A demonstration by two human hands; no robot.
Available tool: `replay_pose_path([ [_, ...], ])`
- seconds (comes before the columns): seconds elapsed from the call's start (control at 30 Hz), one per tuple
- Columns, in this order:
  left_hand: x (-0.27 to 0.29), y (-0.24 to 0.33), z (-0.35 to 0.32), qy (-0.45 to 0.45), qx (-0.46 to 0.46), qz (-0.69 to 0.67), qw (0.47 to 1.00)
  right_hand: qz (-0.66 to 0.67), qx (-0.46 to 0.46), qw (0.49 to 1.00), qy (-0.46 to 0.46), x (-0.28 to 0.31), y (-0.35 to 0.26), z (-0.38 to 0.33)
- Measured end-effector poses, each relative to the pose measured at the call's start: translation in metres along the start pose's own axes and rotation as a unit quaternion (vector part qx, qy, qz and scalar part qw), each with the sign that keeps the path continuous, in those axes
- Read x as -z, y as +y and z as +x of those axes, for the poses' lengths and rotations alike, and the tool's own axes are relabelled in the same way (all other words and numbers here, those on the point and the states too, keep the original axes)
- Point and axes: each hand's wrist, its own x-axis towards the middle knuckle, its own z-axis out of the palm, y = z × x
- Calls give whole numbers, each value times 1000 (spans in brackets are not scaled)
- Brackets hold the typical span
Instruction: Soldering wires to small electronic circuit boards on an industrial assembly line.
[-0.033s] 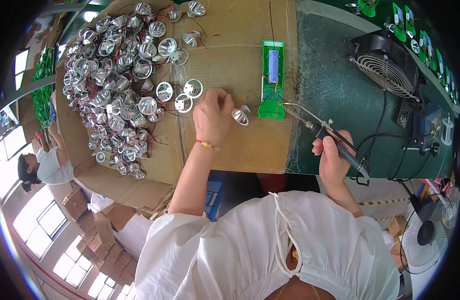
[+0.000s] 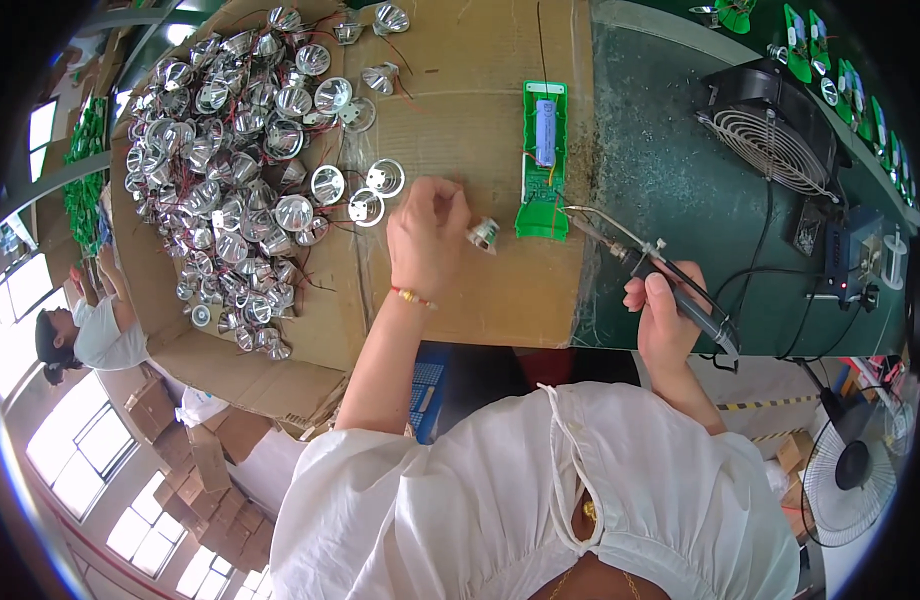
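Note:
My left hand (image 2: pixel 426 228) is closed in a pinch over the cardboard. A small silvery lamp reflector (image 2: pixel 484 236) sits just beyond its fingertips, apparently held by its wires, which the fingers mostly hide. My right hand (image 2: pixel 668 312) is wrapped round a black-handled soldering iron (image 2: pixel 685 292) with a thin metal feed tube alongside. The iron's tip reaches the lower part of an open green plastic housing (image 2: pixel 542 222). Inside that housing lie a purple cylindrical battery (image 2: pixel 545 132) and a green circuit board (image 2: pixel 537 188) with thin wires.
Many silvery reflectors (image 2: pixel 232 180) with red wires are heaped in a cardboard box at left; several lie loose beside it. A black fan (image 2: pixel 770 125) and a blue power unit (image 2: pixel 852 262) stand at right. Green housings (image 2: pixel 848 95) line the far right. A person (image 2: pixel 105 325) is at far left.
The reflector by my left fingertips has turned, showing its back side instead of its open rim. Both hands and the soldering iron stay nearly in place.

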Motion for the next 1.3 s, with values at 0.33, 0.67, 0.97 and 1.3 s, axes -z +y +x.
replay_pose_path([
  [0.33,-23,25,-29,-124,111,-254,953,-17,0,1000,2,-3,7,2],
  [0.67,-46,25,-22,-10,-51,-152,987,-53,7,999,6,-10,14,8],
  [0.97,-49,21,-21,-9,-39,-171,984,-105,31,994,-17,-12,13,9],
  [1.3,-47,23,-21,-14,-18,-178,984,-36,39,998,23,-4,9,7],
])
